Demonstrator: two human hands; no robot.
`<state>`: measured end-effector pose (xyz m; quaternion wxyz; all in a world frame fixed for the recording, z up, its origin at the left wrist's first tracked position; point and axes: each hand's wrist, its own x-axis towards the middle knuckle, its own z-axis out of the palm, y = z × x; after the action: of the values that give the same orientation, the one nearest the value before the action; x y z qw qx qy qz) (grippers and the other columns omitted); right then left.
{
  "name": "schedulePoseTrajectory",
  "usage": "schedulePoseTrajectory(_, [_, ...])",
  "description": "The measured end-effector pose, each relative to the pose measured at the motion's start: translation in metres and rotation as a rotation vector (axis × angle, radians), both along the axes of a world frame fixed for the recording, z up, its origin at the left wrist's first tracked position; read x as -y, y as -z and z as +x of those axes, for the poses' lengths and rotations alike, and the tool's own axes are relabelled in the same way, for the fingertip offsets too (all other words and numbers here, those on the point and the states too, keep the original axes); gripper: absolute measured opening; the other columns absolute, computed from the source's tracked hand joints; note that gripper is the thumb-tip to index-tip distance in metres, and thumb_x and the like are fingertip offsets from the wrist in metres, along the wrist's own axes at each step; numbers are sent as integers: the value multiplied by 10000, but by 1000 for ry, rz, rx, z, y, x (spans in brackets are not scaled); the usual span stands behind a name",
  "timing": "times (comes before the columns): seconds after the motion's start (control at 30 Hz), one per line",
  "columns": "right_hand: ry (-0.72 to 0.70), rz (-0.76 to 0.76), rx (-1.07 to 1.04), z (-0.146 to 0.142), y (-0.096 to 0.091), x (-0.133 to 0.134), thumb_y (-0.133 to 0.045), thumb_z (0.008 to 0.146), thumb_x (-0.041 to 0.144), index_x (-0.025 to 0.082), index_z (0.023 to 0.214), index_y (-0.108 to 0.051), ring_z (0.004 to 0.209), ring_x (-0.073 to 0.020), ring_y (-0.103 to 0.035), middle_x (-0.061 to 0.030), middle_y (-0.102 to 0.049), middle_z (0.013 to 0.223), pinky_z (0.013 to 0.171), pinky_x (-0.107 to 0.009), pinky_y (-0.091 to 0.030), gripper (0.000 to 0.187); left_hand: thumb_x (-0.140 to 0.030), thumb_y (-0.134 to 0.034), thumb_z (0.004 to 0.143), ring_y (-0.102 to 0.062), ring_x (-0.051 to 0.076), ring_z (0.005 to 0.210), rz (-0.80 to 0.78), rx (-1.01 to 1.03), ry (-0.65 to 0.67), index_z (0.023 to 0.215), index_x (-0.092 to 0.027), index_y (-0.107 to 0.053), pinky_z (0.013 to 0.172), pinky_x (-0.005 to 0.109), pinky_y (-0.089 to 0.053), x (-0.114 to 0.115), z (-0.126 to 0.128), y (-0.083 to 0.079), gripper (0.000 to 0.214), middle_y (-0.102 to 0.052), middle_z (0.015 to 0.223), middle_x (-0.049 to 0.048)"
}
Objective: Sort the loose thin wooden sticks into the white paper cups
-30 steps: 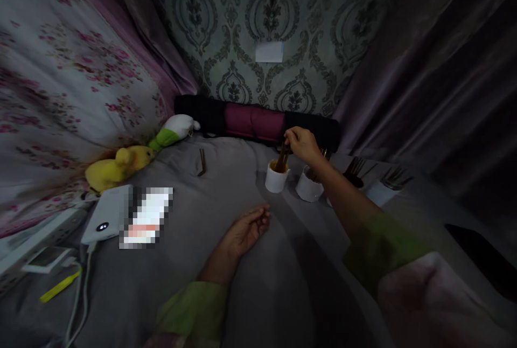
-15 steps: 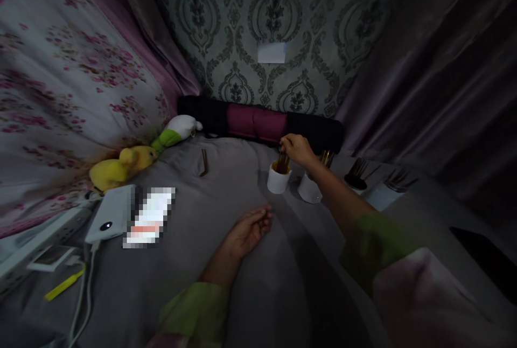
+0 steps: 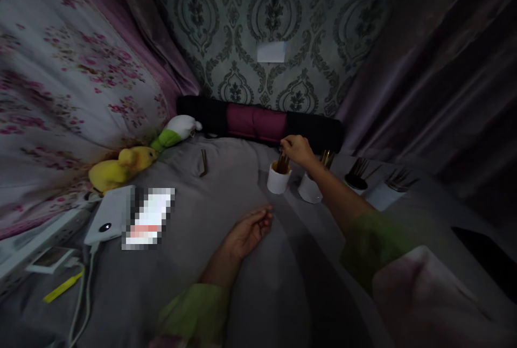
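My right hand (image 3: pixel 298 150) is closed in a pinch at the tops of thin gold-brown sticks (image 3: pixel 284 162). These stand in a white cup (image 3: pixel 278 181) with a yellowish inside; how many my fingers hold is hidden. A second white cup (image 3: pixel 310 189) with similar sticks (image 3: pixel 326 159) stands just to its right, partly behind my right forearm. My left hand (image 3: pixel 249 232) rests on the grey sheet (image 3: pixel 226 197) in front of the cups, palm partly up. Its fingers are loosely curled, with nothing visible in them.
Farther right are a dark holder (image 3: pixel 356 181) and a pale container (image 3: pixel 385 195), both with thin sticks. Two thin sticks (image 3: pixel 203 162) lie at centre-left. To the left are a yellow plush toy (image 3: pixel 117 170), a white power bank (image 3: pixel 111 216), a blurred-out bright screen (image 3: pixel 149 218) and cables.
Almost nothing differs: my right hand stays at the sticks in the white cup, and my left hand keeps its place. The view has shifted very slightly.
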<state>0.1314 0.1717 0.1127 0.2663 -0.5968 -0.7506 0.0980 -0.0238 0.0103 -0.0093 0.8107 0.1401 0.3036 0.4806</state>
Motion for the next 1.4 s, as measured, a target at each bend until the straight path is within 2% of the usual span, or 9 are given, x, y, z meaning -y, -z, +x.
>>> schedulePoseTrajectory(0.33, [57, 1, 39, -1, -6, 4, -444, 825, 295, 230, 887, -671, 746, -147, -598, -23, -671, 733, 668, -225, -407, 244, -91, -587, 751, -525, 64, 602, 1, 8, 8, 916, -66, -642, 555, 173, -424, 0, 0, -1, 176, -596, 744, 56])
schedulePoseTrajectory(0.57, [84, -36, 21, -1, -7, 5, -446, 820, 265, 249, 919, -664, 769, -160, -603, -11, -662, 667, 668, -236, -414, 240, -87, -585, 750, -528, 70, 603, -3, 11, 0, 908, -63, -644, 552, 175, -426, 1, 0, -1, 170, -596, 739, 62])
schedulePoseTrajectory(0.87, [139, -77, 55, -4, -10, 6, -461, 814, 281, 224, 946, -660, 764, -154, -599, -49, -672, 807, 665, -236, -418, 246, -98, -602, 742, -523, 66, 604, 15, 21, 12, 926, -65, -643, 556, 174, -432, -1, -1, 5, 192, -592, 761, 60])
schedulePoseTrajectory(1.4, [124, -40, -56, 8, -13, 6, -454, 826, 303, 220, 982, -629, 641, -141, -604, -3, -653, 608, 688, -265, -447, 249, -91, -583, 756, -530, 63, 601, 9, 22, 8, 909, -75, -641, 568, 170, -440, 0, -1, 1, 164, -600, 740, 57])
